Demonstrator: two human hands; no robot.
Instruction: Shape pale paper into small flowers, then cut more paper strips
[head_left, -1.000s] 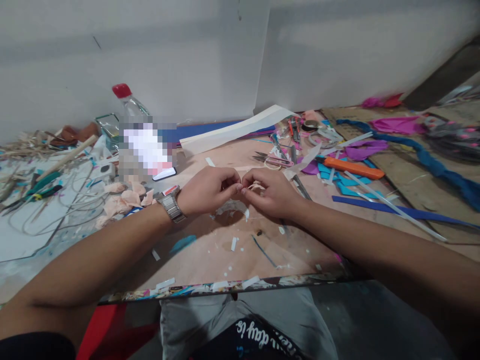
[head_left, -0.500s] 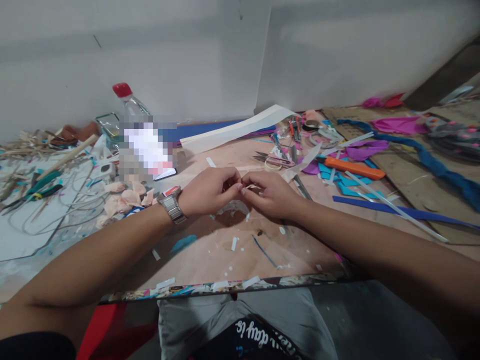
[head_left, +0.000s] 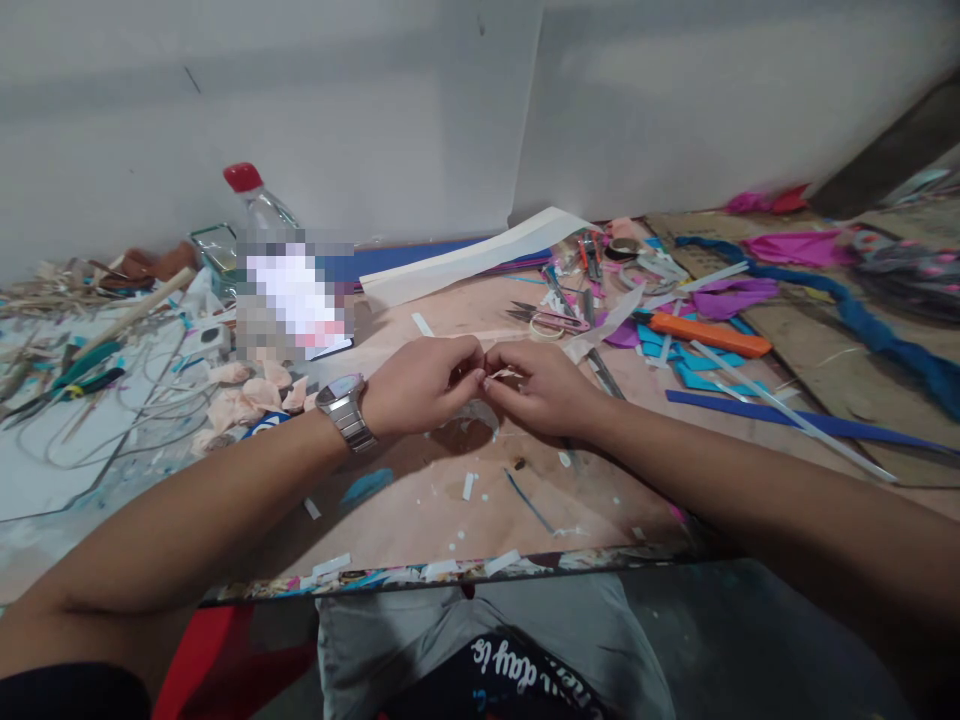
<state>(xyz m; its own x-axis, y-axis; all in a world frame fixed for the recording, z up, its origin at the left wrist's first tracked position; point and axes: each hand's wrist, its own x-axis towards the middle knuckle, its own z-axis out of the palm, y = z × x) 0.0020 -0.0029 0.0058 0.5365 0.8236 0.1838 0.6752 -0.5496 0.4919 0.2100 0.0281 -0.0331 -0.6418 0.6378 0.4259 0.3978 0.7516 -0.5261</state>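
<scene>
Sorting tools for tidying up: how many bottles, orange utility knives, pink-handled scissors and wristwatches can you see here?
Bottle: 1
Orange utility knife: 1
Pink-handled scissors: 1
Wristwatch: 1
Total: 4

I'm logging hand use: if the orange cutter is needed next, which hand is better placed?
Probably the right hand: the orange cutter lies on its side of the board. The left hand would have to cross over. Both hands pinch a small pale piece.
</scene>
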